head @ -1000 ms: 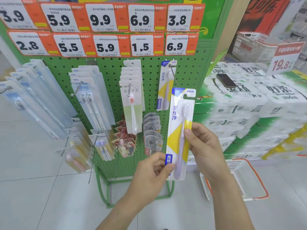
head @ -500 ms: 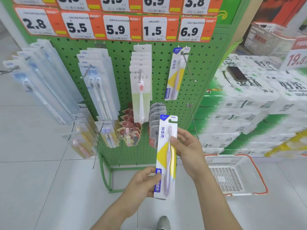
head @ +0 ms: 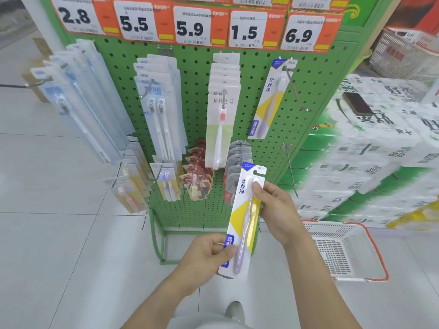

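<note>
I hold a packaged toothbrush (head: 240, 224), a white, yellow and blue card with a pale purple brush, upright in front of a green pegboard rack (head: 197, 96). My left hand (head: 206, 255) pinches the pack's lower left edge. My right hand (head: 275, 210) grips its upper right side, thumb on the front near the brush head. A matching pack (head: 270, 98) hangs on a hook at the rack's upper right. Below that, a bare metal hook (head: 291, 172) sticks out.
Several other toothbrush packs (head: 156, 115) hang across the rack under orange price tags (head: 190, 27). A white shopping basket with orange handles (head: 344, 252) sits on the tiled floor at right. Stacked tissue packs (head: 380, 143) fill the right side. My shoe (head: 234, 311) shows below.
The pack and both hands have come down and toward me, away from the upper hook. The view has tilted down, showing more floor and the basket.
</note>
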Demonstrator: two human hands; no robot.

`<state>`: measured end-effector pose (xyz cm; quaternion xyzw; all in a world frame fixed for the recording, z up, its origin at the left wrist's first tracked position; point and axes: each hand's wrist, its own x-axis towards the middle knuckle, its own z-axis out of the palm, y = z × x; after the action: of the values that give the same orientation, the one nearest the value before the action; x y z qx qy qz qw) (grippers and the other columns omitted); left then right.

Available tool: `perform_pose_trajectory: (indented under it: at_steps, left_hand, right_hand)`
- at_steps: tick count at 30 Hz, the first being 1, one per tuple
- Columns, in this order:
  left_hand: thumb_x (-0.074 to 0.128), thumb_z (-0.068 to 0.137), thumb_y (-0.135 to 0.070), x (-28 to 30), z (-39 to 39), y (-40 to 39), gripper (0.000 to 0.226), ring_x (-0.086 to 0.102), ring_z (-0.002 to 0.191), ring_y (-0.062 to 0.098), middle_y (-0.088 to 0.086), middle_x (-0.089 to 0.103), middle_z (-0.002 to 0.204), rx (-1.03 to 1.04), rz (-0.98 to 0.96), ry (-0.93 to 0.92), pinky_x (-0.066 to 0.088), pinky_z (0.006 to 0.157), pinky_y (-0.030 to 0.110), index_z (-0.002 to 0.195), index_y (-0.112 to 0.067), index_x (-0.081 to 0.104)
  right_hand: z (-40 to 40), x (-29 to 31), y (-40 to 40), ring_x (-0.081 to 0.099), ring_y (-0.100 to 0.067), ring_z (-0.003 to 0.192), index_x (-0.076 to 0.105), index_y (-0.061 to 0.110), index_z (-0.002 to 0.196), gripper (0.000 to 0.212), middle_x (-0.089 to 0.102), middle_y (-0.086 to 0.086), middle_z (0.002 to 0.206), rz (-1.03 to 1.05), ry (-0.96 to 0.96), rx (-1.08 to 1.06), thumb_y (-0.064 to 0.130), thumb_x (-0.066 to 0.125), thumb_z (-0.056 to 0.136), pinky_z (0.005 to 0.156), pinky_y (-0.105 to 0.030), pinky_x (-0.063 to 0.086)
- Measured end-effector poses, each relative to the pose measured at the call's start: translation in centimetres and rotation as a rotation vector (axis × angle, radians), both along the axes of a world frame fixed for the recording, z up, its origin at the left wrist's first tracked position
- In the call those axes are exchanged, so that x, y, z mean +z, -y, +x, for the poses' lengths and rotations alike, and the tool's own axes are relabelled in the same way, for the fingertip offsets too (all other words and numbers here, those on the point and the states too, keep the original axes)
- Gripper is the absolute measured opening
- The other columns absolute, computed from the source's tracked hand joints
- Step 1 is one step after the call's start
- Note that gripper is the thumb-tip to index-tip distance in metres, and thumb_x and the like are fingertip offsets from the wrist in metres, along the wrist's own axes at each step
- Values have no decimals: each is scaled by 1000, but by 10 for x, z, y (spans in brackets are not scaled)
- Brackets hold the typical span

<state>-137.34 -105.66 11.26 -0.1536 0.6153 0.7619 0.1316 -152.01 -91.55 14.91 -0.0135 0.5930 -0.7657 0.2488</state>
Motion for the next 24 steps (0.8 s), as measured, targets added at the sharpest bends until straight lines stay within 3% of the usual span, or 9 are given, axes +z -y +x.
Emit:
perform_pose_trajectory:
  at_steps: [3, 7, 12, 16, 18, 21, 24]
  left_hand:
    - [65, 99, -20, 1, -3, 2, 15, 60, 85, 31, 32, 70, 107, -20, 17, -2, 57, 72, 37, 105, -14, 77]
    - [74, 90, -34, 4, -5, 4, 26, 65, 84, 28, 22, 74, 101, -40, 53, 28, 56, 76, 35, 105, -13, 78]
    - [75, 86, -28, 7, -8, 5, 26, 75, 87, 38, 26, 73, 91, -73, 12, -1, 59, 75, 40, 103, -8, 76]
    - [77, 90, -19, 5, -8, 5, 16, 74, 87, 40, 23, 75, 98, -63, -66, -15, 58, 84, 51, 101, -8, 76]
    - [73, 93, -17, 4, -7, 4, 13, 75, 88, 38, 20, 76, 100, -76, -79, -8, 58, 88, 47, 103, -9, 76]
    - [58, 100, -34, 9, -9, 4, 35, 75, 95, 28, 18, 76, 107, -102, -18, 56, 57, 89, 34, 110, -5, 74]
    - [37, 104, -45, 11, -10, 4, 52, 70, 110, 34, 17, 73, 118, -60, 186, 169, 55, 96, 45, 123, -8, 68]
  right_hand:
    - [-2, -5, -1, 65, -36, 95, 67, -4, 118, 43, 68, -33, 114, -11, 7, -26, 26, 69, 88, 78, -38, 55]
    - [-1, -6, -2, 67, -30, 81, 66, -8, 118, 47, 71, -24, 102, -39, 28, -58, 26, 70, 84, 69, -33, 57]
    - [-2, -4, -1, 70, -22, 73, 68, 4, 103, 21, 73, -14, 93, -93, 107, -80, 19, 67, 89, 65, -30, 57]
    - [1, -8, -1, 68, -25, 81, 64, 3, 117, 35, 71, -16, 104, -159, 188, -97, 18, 67, 86, 70, -34, 57]
    - [3, -10, -1, 70, -25, 81, 64, 2, 118, 33, 72, -15, 104, -168, 190, -95, 17, 64, 88, 71, -35, 58]
    - [4, -12, 2, 69, -27, 85, 63, 0, 124, 43, 72, -17, 108, -178, 196, -123, 18, 68, 85, 73, -36, 58]
    - [2, -10, 2, 69, -23, 80, 66, 4, 117, 36, 74, -11, 103, -214, 209, -161, 15, 70, 83, 75, -37, 57]
